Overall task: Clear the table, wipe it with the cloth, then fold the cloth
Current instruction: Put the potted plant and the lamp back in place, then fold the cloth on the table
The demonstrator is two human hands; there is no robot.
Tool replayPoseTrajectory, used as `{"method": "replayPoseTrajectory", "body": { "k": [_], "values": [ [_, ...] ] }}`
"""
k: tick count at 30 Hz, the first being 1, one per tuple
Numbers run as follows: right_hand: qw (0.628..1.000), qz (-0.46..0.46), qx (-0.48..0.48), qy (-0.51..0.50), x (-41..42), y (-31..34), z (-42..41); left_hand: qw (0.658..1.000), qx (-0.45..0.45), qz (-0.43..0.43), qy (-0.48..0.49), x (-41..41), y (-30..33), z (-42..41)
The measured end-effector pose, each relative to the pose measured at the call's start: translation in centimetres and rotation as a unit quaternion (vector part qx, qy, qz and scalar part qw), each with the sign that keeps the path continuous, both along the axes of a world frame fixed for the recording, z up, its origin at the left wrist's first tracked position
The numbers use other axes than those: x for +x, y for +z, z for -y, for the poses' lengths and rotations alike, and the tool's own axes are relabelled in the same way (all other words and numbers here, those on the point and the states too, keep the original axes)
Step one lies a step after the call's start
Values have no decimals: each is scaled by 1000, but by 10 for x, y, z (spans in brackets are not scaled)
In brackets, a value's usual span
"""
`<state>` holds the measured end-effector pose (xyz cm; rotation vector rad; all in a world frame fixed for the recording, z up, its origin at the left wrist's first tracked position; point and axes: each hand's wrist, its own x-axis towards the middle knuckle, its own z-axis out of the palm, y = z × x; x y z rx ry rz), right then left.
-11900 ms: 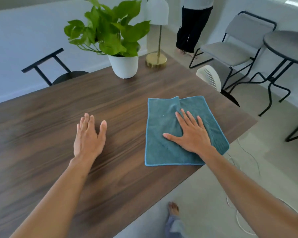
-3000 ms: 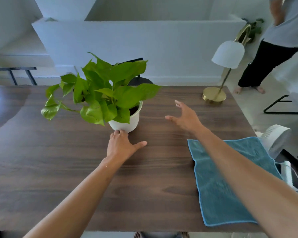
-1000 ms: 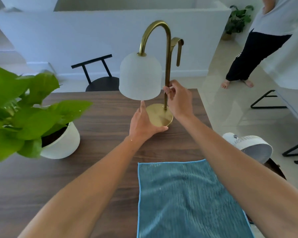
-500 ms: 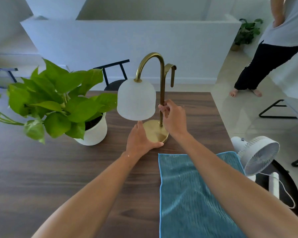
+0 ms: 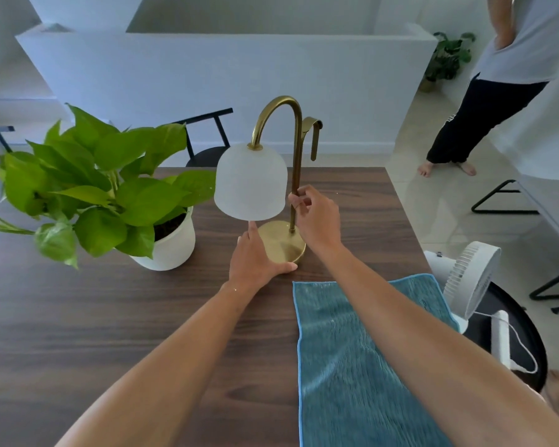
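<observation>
Brass lamp (image 5: 283,243) with a frosted dome shade stands on the dark wood-grain surface (image 5: 78,317). Right hand (image 5: 318,221) pinches its thin stem; left hand (image 5: 255,262) cups the round base. Ribbed teal cloth (image 5: 352,366) lies flat at five o'clock.
</observation>
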<state>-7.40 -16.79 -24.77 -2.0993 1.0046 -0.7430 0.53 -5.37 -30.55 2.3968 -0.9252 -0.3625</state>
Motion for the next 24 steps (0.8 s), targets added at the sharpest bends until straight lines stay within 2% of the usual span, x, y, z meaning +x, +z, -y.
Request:
{"method": "replayPoseTrajectory", "body": {
  "k": [5, 9, 12, 14, 17, 22, 24],
  "values": [
    [999, 11, 34, 25, -14, -2, 9, 999, 19, 41, -9, -6, 4, -2],
    [998, -40, 26, 50, -48, -7, 22, 988, -73, 136, 21, -26, 6, -18],
    [994, -97, 5, 53, -85, -9, 36, 975, -109, 189, -38, -44, 8, -31],
    [986, -158, -6, 48, -111, -11, 43, 975, -83, 170, -120, -52, 10, -35],
    [959, -281, -30, 28, -147, -16, 49, 963, 1, 145, -226, -62, 13, -33],
    [928, -373, -21, -12, -202, -29, 51, 955, 111, 131, -241, -73, 14, -26],
    [917, -399, -5, -11, -221, -35, 49, 954, 122, 136, -236, -79, 11, -26]
  ]
}}
